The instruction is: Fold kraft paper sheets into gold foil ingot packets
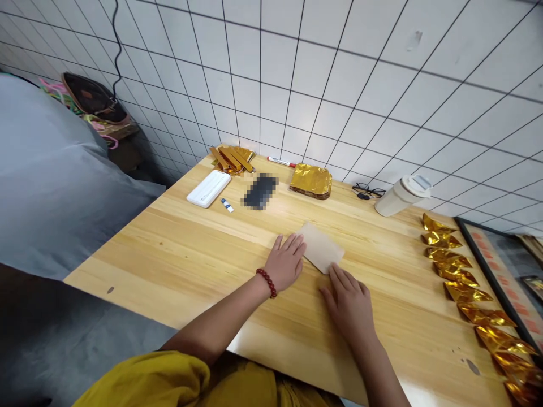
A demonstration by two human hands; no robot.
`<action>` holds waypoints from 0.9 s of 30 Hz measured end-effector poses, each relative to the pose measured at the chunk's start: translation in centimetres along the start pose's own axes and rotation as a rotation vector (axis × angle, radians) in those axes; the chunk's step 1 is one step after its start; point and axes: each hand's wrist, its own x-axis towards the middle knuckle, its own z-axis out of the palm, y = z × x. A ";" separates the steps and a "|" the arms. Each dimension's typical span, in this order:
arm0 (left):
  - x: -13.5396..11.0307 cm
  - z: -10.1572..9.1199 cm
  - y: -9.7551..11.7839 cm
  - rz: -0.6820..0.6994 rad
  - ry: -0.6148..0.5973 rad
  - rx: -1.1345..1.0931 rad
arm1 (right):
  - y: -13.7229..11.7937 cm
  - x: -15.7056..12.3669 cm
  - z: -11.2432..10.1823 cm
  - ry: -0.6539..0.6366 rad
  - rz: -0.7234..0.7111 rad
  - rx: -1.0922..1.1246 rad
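Note:
A small tan sheet of paper (322,247) lies on the wooden table in front of me, its plain side up. My left hand (285,263), with a red bead bracelet (267,282) on the wrist, rests flat with its fingers stretched toward the sheet's left corner. At the lower right edge, the fingertips of my right hand (348,299) press on the paper, fingers extended and thumb apart. Neither hand is wrapped around anything. Beyond the sheet sits a stack of gold foil paper (311,181).
Several folded gold foil pieces (460,275) line the right side beside a black-framed panel (496,271). Along the back are gold strips (232,159), a marker (280,162), glasses (369,191) and a tumbler (401,196). A white power bank (208,189) lies left of a pixelated dark object (260,191).

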 end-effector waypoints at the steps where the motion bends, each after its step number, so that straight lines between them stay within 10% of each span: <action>1: 0.1 -0.1 -0.1 0.006 -0.001 -0.009 | 0.4 -0.3 -0.5 0.004 -0.023 -0.011; 9: 0.5 0.1 -0.1 -0.002 0.016 -0.012 | -0.1 3.2 0.1 0.013 -0.232 0.002; 18: 0.3 -0.4 1.2 -0.145 0.033 0.039 | 0.3 0.2 3.3 -0.025 -0.228 0.007; 22: 0.5 0.4 4.5 0.104 -0.024 0.003 | 0.2 0.3 3.6 0.006 -0.237 0.020; 27: 1.3 1.5 5.7 0.090 -0.109 -0.072 | 0.0 0.3 3.5 0.024 -0.217 0.018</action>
